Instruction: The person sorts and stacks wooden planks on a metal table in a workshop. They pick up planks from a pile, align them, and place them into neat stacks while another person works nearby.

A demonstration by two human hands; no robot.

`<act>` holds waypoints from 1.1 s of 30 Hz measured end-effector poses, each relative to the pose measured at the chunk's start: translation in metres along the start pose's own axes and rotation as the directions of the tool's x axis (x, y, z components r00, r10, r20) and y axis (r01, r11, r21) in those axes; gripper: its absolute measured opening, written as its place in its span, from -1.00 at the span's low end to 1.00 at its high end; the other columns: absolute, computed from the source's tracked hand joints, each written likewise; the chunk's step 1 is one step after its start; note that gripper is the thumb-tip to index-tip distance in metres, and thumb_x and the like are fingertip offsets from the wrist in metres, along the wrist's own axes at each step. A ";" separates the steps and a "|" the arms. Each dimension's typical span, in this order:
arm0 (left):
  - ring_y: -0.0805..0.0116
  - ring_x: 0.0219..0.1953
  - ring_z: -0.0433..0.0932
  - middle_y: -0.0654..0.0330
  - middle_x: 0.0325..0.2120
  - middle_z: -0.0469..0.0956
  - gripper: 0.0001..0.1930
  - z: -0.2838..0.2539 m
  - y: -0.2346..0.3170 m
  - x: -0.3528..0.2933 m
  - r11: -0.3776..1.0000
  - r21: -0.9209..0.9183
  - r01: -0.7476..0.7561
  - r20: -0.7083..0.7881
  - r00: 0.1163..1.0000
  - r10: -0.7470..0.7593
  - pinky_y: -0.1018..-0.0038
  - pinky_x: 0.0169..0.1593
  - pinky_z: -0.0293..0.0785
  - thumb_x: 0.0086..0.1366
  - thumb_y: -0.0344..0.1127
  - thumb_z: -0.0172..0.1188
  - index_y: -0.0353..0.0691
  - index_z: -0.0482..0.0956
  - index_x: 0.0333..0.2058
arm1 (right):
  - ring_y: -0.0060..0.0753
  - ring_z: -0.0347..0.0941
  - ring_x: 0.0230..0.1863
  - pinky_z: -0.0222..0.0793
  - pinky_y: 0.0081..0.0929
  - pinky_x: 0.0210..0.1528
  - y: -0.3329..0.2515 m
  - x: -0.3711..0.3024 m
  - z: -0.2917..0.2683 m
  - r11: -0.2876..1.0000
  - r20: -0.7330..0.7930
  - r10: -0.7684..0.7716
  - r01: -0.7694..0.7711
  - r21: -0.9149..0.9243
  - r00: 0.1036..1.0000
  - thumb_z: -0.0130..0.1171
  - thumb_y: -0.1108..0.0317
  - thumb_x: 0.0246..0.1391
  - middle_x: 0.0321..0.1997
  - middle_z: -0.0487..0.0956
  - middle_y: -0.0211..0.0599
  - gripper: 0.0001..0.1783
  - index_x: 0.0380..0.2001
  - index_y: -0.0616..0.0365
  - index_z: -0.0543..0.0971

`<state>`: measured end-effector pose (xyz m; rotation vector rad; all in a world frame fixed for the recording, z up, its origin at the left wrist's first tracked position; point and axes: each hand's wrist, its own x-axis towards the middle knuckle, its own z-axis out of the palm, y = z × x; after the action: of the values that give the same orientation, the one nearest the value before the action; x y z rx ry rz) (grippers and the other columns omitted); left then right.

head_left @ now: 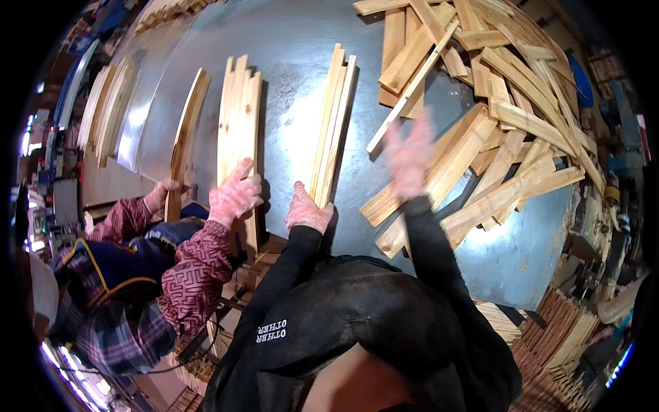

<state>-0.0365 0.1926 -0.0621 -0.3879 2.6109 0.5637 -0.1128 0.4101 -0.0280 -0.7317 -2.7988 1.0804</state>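
Note:
My left hand (309, 210), in a pinkish work glove, is closed round the near ends of a few narrow wooden strips (332, 130) lying side by side on the metal table. My right hand (408, 154), gloved alike, is blurred by motion above the near left side of a loose pile of wooden boards (473, 134). Its fingers look stretched and apart, with nothing visible in them. Close to those fingers lies a thin pale strip (415, 86) that slants across the pile; whether they touch it I cannot tell.
At my left a co-worker's gloved hand (235, 193) rests on a bundle of strips (239, 123); the other holds a single curved-looking board (185, 137). More strips (106, 110) lie farther left on the metal table (281, 89). Stacked wood (549, 343) stands below the table's right edge.

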 end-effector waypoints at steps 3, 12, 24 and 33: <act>-0.07 0.10 0.46 -0.15 0.05 0.43 -0.01 0.001 0.005 -0.001 1.000 0.016 -0.015 0.008 1.000 0.015 0.09 0.13 0.40 0.04 -0.01 0.34 -0.31 -0.02 0.31 | 0.14 0.27 0.29 0.18 -0.19 0.33 0.032 0.099 -0.007 0.962 -0.043 0.183 -0.170 0.213 0.982 0.23 -0.10 0.07 0.33 0.29 0.20 -0.09 0.28 0.35 0.23; -0.08 0.06 0.48 -0.13 0.06 0.44 -0.13 0.000 0.001 -0.012 0.996 -0.091 -0.026 -0.047 0.999 0.022 0.16 0.11 0.42 0.04 -0.03 0.34 -0.28 0.14 0.23 | 0.07 0.43 0.15 0.39 -0.19 0.18 0.027 0.103 0.039 0.948 -0.037 0.215 -0.218 -0.231 0.976 0.40 -0.05 -0.20 0.17 0.38 0.16 0.05 0.22 0.35 0.14; -0.09 0.09 0.49 -0.26 0.04 0.47 0.02 -0.024 -0.039 0.043 0.933 -0.241 -0.269 0.111 0.947 0.302 0.25 0.14 0.41 0.08 0.22 0.33 -0.41 0.12 0.28 | 0.17 0.38 0.21 0.31 -0.23 0.22 0.023 -0.065 0.085 0.990 0.435 0.132 -0.142 -0.010 0.891 0.23 -0.12 0.01 0.18 0.44 0.26 0.02 0.31 0.43 0.14; 0.10 0.06 0.50 -0.15 0.02 0.51 -0.05 0.008 -0.084 0.083 0.785 -0.605 -0.132 0.169 0.942 0.289 0.37 0.17 0.39 0.03 0.08 0.45 -0.45 0.25 0.24 | 0.00 0.52 -0.07 0.43 -0.24 -0.04 0.013 -0.051 0.031 0.923 0.104 -0.092 0.046 0.382 0.990 0.30 0.02 0.07 -0.11 0.57 0.14 -0.28 0.07 0.44 0.40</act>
<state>-0.0757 0.1077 -0.1348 -0.1815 2.1910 1.4198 -0.0691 0.3765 -0.0540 -0.5362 -2.5562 1.6355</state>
